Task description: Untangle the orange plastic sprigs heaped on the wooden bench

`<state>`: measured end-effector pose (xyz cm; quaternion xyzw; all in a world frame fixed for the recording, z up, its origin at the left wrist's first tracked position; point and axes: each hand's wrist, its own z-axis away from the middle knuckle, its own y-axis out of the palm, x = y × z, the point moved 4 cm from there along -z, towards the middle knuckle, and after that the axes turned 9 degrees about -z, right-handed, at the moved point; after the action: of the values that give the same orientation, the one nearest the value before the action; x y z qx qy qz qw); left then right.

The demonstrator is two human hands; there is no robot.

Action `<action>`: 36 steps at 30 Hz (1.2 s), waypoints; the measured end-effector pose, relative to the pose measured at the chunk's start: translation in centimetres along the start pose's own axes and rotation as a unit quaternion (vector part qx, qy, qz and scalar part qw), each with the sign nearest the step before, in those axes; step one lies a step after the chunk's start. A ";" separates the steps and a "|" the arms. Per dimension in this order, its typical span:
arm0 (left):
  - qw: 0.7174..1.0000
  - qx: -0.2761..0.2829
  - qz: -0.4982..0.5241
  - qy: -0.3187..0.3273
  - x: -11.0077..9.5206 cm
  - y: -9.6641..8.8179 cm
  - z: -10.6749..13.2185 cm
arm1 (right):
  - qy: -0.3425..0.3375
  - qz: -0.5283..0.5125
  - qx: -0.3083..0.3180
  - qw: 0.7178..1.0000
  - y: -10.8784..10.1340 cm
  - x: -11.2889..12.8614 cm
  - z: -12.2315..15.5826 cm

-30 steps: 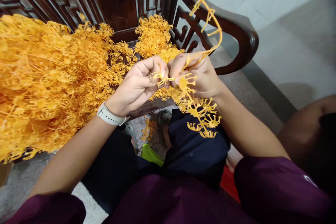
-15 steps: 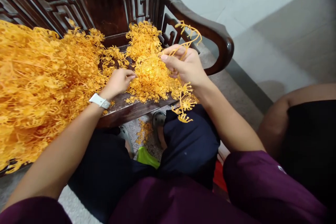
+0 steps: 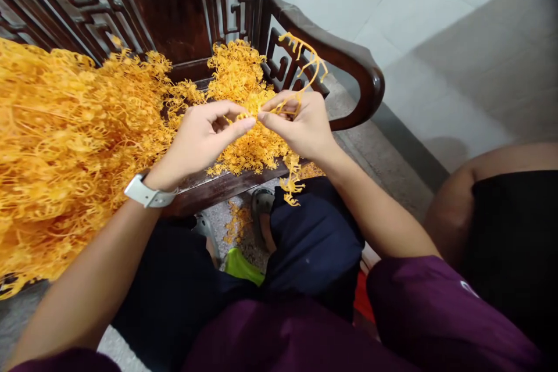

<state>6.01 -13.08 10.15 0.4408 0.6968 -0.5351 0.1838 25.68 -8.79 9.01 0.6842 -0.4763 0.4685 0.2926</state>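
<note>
My right hand [image 3: 300, 125] pinches a branching orange plastic stem [image 3: 314, 70]. Its bare-pronged end curves up above the knuckles, and an orange sprig with flower-like heads [image 3: 291, 180] hangs below the hand. Thumb and forefinger of my left hand [image 3: 209, 133] are pinched together, their tips almost meeting the right fingertips. Whatever lies between the left fingertips is too small to tell from the orange behind. Below and behind both hands, a small heap of orange plastic flower pieces [image 3: 238, 67] lies on the dark wooden bench [image 3: 218, 189]. A white-strapped watch [image 3: 150, 193] is on my left wrist.
A large pile of orange plastic flower sprigs [image 3: 65, 157] covers the bench's left side. The carved armrest [image 3: 331, 32] rises just beyond my right hand. Orange pieces [image 3: 238, 221] and a bright green object [image 3: 242, 266] lie by my feet. Another person's leg [image 3: 453, 203] is at the right.
My left hand has lifted from the heap and moved right, up to my right fingertips. The right hand, still holding the stem, has shifted slightly left and down.
</note>
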 end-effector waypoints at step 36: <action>0.836 -0.022 0.511 -0.202 -2.2 2.5 1.6 | 0.092 -0.256 0.131 0.953 4.2 -0.2 -0.4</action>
<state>8.92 -15.31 9.69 0.6120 0.3318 -0.4268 0.5772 21.60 -9.96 8.75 0.7695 -0.1908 0.4972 0.3524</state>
